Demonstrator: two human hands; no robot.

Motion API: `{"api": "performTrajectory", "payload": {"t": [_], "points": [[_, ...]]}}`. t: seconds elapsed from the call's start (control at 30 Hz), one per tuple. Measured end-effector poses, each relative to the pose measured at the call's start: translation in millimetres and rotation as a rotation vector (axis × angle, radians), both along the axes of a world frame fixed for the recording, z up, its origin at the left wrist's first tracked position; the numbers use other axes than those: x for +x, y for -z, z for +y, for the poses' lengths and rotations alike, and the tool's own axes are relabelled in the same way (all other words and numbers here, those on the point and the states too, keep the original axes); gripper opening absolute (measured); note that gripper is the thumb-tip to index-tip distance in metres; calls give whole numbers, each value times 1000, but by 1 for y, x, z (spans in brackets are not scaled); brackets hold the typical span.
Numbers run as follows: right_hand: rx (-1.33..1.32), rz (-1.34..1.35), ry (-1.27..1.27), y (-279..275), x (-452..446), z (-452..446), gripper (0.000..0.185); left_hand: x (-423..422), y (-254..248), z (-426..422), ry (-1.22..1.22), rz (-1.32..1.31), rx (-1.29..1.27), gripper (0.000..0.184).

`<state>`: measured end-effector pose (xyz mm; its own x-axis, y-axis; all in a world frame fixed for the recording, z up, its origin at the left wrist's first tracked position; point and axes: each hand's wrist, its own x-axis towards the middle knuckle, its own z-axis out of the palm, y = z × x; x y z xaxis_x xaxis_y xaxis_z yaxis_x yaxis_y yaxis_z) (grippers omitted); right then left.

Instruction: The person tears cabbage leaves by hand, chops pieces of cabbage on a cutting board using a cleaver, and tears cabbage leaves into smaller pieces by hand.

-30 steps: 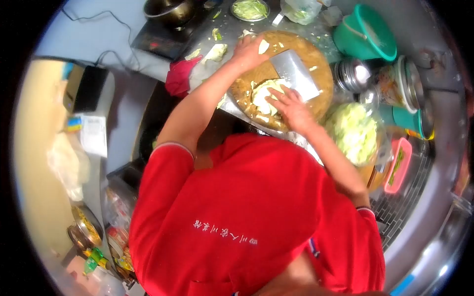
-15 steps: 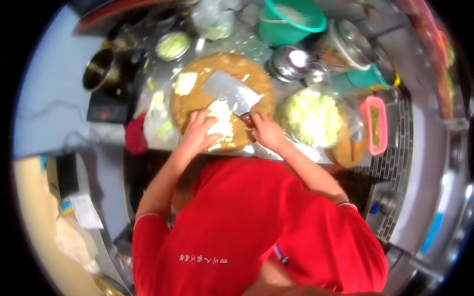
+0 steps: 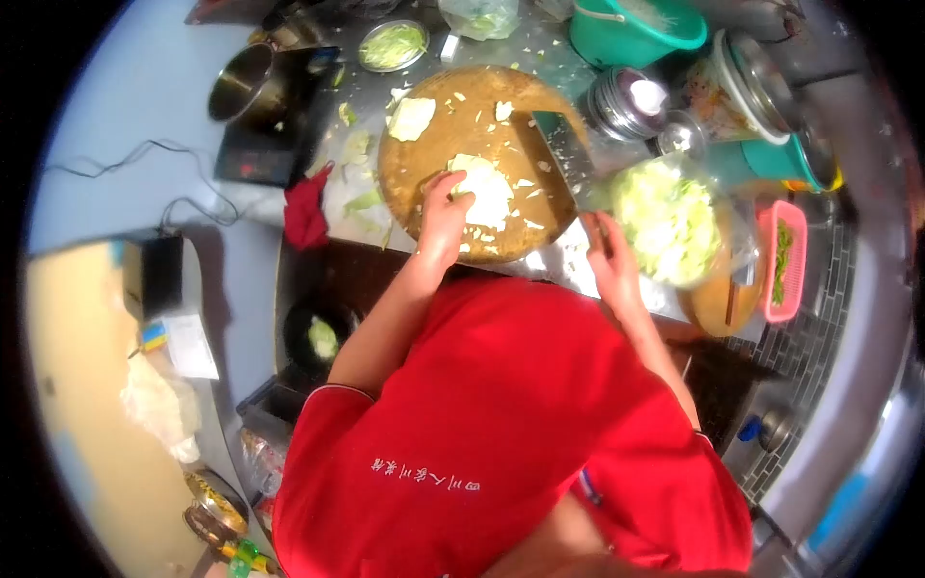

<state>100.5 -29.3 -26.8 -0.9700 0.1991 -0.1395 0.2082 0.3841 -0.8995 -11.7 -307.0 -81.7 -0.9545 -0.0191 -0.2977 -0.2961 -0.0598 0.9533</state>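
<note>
My right hand [image 3: 609, 252] grasps the cleaver [image 3: 562, 154]. My left hand [image 3: 445, 207] touches the cabbage stack [image 3: 489, 197] on the round chopping board [image 3: 409, 178]; whether it clenches, I cannot tell. Right of my grip, a cabbage heap [image 3: 665, 226] is cut; the stack and a leaf [image 3: 411, 119] beyond my left hand seem left.

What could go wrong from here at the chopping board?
The left hand is at the cabbage while the right hand holds a cleaver at the right of the same board; a careless stroke might cut the left hand.

The right hand is also close to the heap of chopped cabbage, so it could knock some loose.
</note>
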Motion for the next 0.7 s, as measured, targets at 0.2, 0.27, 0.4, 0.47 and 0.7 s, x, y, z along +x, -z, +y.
{"api": "performTrajectory", "payload": {"t": [0.2,0.27,0.4,0.47,0.7], "points": [[8,-90,-21,-4,4,5,63,4,-16,-23,593,548,-918,53],[-9,-111,-36,2,6,8,64,-10,-29,-37,670,689,-872,52],[-195,-237,-14,-4,3,8,66,-43,-29,-39,1078,999,-792,52],[-324,-358,0,-20,-4,9,68,-57,-21,-34,1108,978,-801,52],[-232,-422,-183,-37,-29,10,71,-33,-7,44,435,688,-1117,47]]}}
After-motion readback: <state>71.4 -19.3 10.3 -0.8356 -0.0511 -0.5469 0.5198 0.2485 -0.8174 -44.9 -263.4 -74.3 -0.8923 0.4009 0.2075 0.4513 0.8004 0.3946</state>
